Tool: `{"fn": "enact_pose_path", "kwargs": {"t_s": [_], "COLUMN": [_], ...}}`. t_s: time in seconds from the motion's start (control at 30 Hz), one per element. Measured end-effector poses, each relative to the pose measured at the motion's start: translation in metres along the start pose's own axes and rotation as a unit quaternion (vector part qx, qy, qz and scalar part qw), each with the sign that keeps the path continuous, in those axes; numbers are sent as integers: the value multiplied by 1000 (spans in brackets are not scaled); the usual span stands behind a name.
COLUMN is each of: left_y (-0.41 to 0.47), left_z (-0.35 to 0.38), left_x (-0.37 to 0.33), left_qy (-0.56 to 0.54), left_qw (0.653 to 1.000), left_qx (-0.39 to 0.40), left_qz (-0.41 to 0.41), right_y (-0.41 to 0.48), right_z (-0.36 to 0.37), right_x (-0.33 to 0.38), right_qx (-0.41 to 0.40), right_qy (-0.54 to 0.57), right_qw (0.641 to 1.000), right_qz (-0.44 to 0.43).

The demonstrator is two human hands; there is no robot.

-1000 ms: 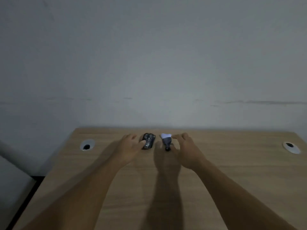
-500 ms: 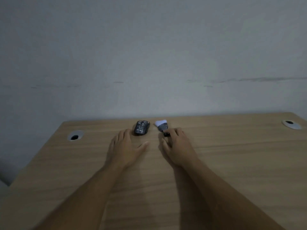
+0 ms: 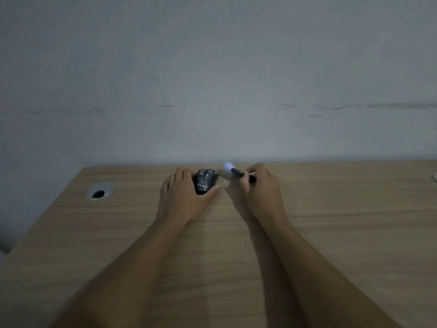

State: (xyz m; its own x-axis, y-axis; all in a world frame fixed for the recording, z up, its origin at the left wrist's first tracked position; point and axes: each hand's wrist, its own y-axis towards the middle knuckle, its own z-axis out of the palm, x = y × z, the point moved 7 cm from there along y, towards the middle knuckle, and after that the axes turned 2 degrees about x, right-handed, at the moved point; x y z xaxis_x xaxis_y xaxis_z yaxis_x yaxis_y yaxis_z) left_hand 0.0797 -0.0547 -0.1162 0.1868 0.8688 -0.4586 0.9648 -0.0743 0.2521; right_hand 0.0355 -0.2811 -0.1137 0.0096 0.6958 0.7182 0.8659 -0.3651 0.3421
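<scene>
A black computer mouse (image 3: 205, 179) with pale markings lies near the far edge of the wooden desk (image 3: 331, 233). My left hand (image 3: 182, 197) cups it, fingers on its left side and thumb along its near right side. My right hand (image 3: 262, 192) pinches a small black tool (image 3: 238, 173) with a white tip (image 3: 228, 165) that points up and left, lifted just off the desk to the right of the mouse.
A grey cable grommet (image 3: 99, 191) sits in the desk at the left, and the edge of another (image 3: 434, 176) shows at the far right. A plain grey wall (image 3: 212, 79) rises right behind the desk's far edge.
My left hand moved forward from flat on the desk and closed around the mouse. My right hand took hold of the small tool and raised it, its white tip now pointing up-left.
</scene>
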Motion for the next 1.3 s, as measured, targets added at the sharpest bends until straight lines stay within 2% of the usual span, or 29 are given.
{"fn": "enact_pose_path", "kwargs": {"t_s": [0.13,0.4,0.73,0.97,1.13,1.3], "left_y": [5,16,35,31,27,23], "left_z": [3,6,1,0,-3,-7], "left_x": [5,14,6,6,3,1], "left_qy": [-3,-45,-114,-190,-213,-229], "left_qw": [1000,999,993,982,976,971], "left_qx": [-3,2,-12,-8,5,11], "left_qz": [3,6,-5,18,42,59], "right_y": [10,21,22,23,25,11], "right_z": [-6,6,1,7,2,3], "right_x": [-3,-4,3,7,-7,11], "right_qx": [-53,-1,-76,-43,-74,-58], "right_qy": [46,97,118,101,95,145], "right_qw": [998,995,989,992,993,987], "right_qz": [3,-7,-37,-67,5,-45]}}
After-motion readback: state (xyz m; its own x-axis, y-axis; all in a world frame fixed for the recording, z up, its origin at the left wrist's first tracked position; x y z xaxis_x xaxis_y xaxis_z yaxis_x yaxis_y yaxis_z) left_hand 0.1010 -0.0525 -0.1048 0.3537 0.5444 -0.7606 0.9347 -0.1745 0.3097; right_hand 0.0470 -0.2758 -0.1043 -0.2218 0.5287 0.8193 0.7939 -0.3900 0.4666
